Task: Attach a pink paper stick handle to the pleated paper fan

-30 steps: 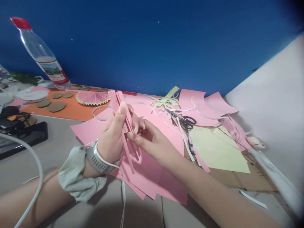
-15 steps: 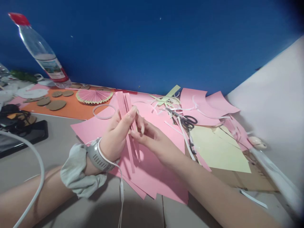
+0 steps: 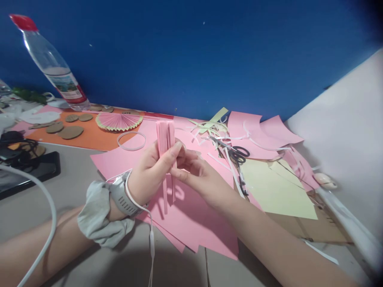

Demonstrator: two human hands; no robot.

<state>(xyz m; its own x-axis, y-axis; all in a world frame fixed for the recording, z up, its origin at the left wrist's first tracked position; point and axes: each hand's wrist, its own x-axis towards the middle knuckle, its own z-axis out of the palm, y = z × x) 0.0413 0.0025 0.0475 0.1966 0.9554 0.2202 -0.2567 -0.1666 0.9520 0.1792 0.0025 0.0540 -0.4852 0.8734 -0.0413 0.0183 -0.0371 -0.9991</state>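
My left hand (image 3: pixel 154 163) is closed around a narrow, accordion-folded piece of pink paper (image 3: pixel 164 137), its thumb pressed along the near side. The folded paper stands nearly upright, its lower ends hanging beneath my fingers. My right hand (image 3: pixel 199 173) pinches the same paper from the right, thumb and fingers meeting at its edge; the fingertips are partly hidden. Below both hands lie large pink sheets (image 3: pixel 206 223). Behind them sits a finished-looking pleated pink fan (image 3: pixel 119 121) with a yellow-green zigzag edge, and a white ring (image 3: pixel 131 141) rests nearer.
Black-handled scissors (image 3: pixel 238 154) lie among paper strips on the right, beside a pale yellow sheet (image 3: pixel 278 187). Cardboard discs (image 3: pixel 71 132) rest on orange paper at left. A red-capped bottle (image 3: pixel 55 63) stands by the blue wall. A dark phone (image 3: pixel 44 171) and white cable (image 3: pixel 49 199) are left.
The folded paper has shifted slightly right and down and turned more upright. Both hands moved with it, still gripping it.
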